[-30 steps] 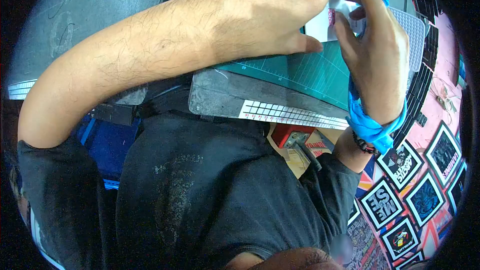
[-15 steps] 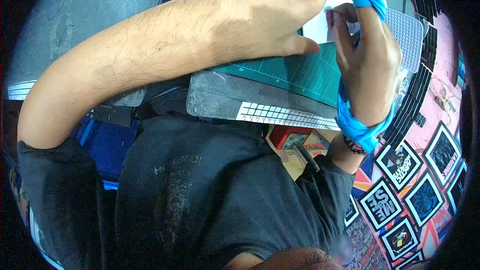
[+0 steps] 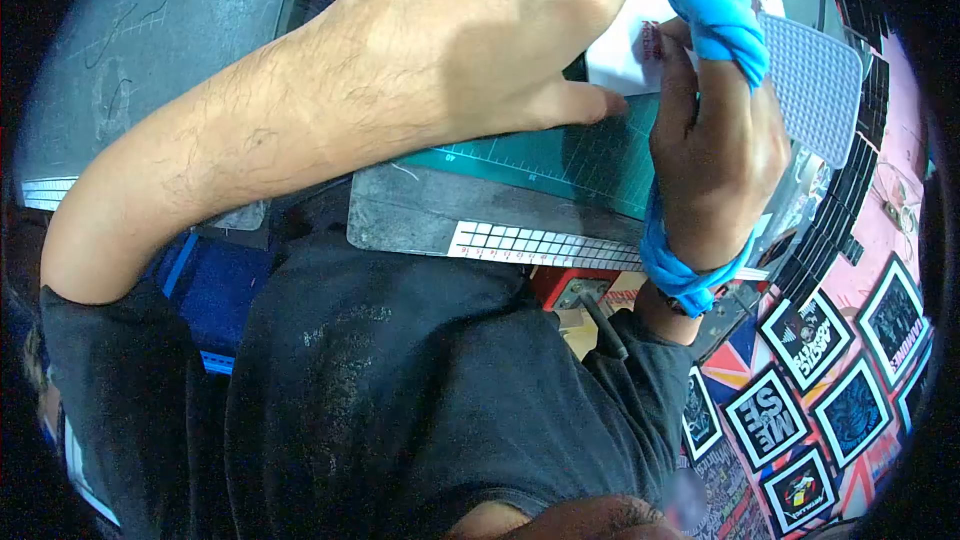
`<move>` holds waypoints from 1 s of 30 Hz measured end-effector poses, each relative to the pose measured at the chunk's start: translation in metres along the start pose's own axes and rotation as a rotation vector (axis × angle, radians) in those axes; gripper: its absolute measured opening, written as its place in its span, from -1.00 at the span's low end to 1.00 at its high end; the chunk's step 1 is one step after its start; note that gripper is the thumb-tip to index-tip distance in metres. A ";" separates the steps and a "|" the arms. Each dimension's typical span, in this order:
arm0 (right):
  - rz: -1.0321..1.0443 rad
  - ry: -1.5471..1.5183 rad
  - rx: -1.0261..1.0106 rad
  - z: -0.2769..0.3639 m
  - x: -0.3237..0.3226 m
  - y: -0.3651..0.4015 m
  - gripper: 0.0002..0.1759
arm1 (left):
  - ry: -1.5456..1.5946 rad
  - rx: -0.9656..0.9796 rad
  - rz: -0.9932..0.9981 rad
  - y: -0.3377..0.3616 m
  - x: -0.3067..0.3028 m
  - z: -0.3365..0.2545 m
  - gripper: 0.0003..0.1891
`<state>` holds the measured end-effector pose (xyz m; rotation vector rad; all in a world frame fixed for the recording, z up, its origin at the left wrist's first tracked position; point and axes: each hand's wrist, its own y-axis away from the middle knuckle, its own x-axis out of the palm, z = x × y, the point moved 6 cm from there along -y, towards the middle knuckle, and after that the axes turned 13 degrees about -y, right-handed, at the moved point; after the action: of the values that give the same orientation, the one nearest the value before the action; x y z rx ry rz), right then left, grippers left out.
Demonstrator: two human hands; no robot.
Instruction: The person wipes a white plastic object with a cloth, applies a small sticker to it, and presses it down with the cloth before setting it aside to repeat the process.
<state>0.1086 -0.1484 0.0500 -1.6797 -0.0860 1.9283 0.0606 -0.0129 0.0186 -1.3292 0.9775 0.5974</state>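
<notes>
A white card (image 3: 622, 58) with small red print lies over the green cutting mat (image 3: 500, 165). My right hand (image 3: 725, 155) is at the card's right edge, its thumb and fingers closed together by the print. Blue cloth (image 3: 712, 2) is wound around part of that hand, and more of it circles the wrist. From the left my left hand (image 3: 530, 40) reaches over the mat. Its thumb stretches out below the card, apart from the bent fingers, whose tips are hidden or out of frame. A dark edge shows beside the card, near the left hand.
A grey table (image 3: 400, 215) carries a white gridded ruler strip (image 3: 540, 246) on its near edge. A grey textured pad (image 3: 815, 90) sits right of the right hand. Below the table is a red metal part with a handle (image 3: 590, 305). Framed band posters (image 3: 765, 418) fill the lower right.
The view has shifted slightly. My right hand's fingers have moved a little on the card, so more of the red print shows. Both hands stay by the card.
</notes>
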 end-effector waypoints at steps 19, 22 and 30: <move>0.007 -0.011 0.089 0.014 -0.004 -0.008 -0.67 | 0.047 0.035 -0.160 0.003 -0.003 0.003 -0.42; 0.017 -0.050 0.100 0.006 -0.004 -0.003 -0.67 | 0.075 0.023 -0.120 0.003 -0.006 0.003 -0.42; -0.089 -0.037 0.069 0.010 -0.003 0.000 -0.69 | 0.090 0.013 -0.132 0.003 -0.007 0.003 -0.41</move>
<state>0.0996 -0.1465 0.0552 -1.5693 -0.1060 1.8755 0.0550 -0.0085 0.0225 -1.4070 0.9563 0.4335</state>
